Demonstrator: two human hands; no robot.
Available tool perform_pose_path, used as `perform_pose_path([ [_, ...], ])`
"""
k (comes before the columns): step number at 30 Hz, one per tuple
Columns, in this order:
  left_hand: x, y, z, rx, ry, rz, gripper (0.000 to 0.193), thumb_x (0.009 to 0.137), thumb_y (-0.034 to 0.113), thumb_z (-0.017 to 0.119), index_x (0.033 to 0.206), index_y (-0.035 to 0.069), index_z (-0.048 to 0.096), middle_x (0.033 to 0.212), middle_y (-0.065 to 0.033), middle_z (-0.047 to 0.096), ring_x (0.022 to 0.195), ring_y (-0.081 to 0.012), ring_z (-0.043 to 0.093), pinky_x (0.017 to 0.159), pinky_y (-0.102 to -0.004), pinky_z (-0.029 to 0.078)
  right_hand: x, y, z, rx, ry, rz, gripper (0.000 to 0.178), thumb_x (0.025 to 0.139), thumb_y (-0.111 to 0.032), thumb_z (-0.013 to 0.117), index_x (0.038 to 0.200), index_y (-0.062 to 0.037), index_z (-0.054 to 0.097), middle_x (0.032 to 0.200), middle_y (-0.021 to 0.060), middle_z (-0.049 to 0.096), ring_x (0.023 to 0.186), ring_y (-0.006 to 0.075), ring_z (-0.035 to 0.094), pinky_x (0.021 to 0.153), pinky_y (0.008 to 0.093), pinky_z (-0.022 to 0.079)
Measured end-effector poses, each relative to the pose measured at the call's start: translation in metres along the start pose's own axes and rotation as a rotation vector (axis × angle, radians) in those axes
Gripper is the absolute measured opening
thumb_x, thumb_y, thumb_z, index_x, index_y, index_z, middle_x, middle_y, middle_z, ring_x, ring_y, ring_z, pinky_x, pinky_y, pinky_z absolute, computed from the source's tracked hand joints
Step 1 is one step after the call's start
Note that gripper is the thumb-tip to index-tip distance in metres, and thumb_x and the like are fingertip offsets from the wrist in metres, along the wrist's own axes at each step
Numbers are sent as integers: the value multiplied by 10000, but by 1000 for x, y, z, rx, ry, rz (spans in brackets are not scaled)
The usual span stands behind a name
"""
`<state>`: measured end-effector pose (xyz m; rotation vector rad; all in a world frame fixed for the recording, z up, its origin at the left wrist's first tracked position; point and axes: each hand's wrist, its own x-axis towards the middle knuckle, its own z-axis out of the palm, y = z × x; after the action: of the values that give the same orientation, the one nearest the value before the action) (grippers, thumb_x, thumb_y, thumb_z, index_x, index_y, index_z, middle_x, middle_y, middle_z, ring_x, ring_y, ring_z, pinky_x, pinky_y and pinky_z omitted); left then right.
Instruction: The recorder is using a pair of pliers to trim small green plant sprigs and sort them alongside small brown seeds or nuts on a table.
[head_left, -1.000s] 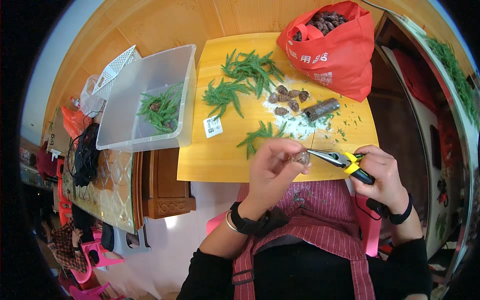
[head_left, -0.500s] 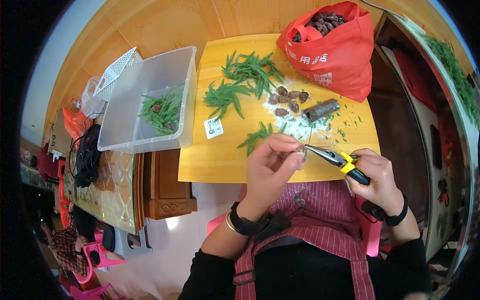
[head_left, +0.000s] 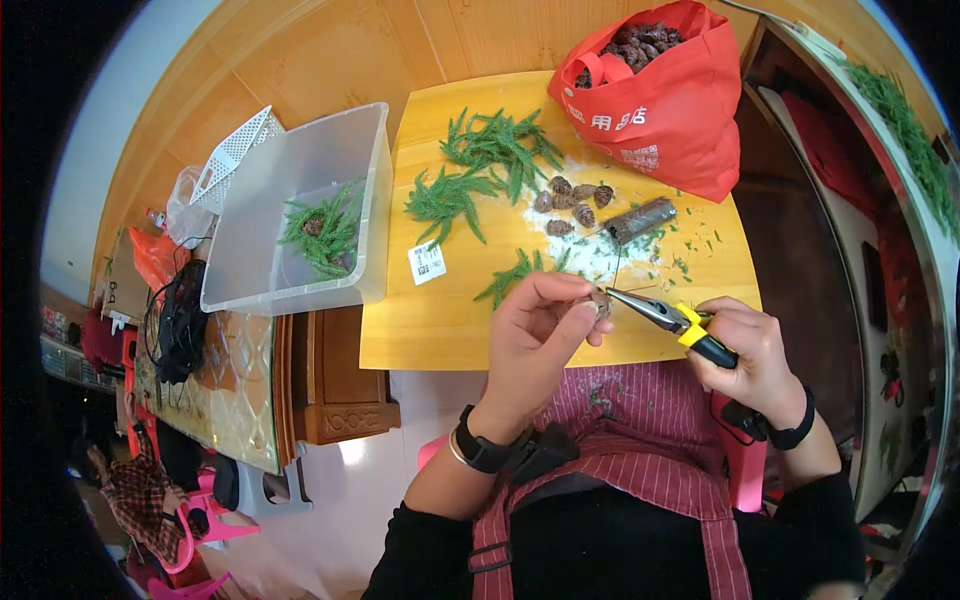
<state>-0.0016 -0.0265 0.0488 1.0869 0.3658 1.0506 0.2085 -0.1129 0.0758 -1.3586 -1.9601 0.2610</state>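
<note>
My left hand [head_left: 540, 335] pinches a small brown pine cone [head_left: 601, 306] above the table's near edge. Closed round the black and yellow handles of long-nose pliers [head_left: 665, 317], my right hand [head_left: 748, 348] keeps their tips against the cone. A thin dark wire [head_left: 617, 265] rises by the plier tips; whether the jaws grip it I cannot tell. Beyond my hands lie several loose pine cones [head_left: 583, 214] and a dark cylindrical bundle [head_left: 642, 220] on white powder. Green artificial sprigs [head_left: 445, 202] are spread to the left, one of them partly behind my left hand.
A red bag [head_left: 660, 120] full of pine cones stands at the table's far right. Left of the yellow table [head_left: 420, 330] is a clear plastic bin [head_left: 378, 240] with green sprigs and a cone inside. A white label [head_left: 427, 262] lies on the tabletop. Another person [head_left: 145, 500] sits far left.
The view has shifted slightly. My left fingers have turned the pine cone a little, and the wire near the plier tips shows more plainly. Both hands keep their holds.
</note>
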Motion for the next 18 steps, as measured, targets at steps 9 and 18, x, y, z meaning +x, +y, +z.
perform_pose_path([
  [9,3,-7,-1,580,25,562,230,718,-136,599,894,-5,527,972,-147,536,833,-192,571,738,-283,493,-2,-4,-1,143,-23,118,193,639,-1,644,575,11,463,573,128,498,560,280,555,546,319,461],
  [18,3,-9,0,818,29,711,254,696,-148,620,883,-2,532,979,-151,534,850,-188,567,729,-283,498,-2,-4,-12,204,-217,234,224,697,-113,681,623,-3,500,609,129,509,571,266,526,528,323,412],
])
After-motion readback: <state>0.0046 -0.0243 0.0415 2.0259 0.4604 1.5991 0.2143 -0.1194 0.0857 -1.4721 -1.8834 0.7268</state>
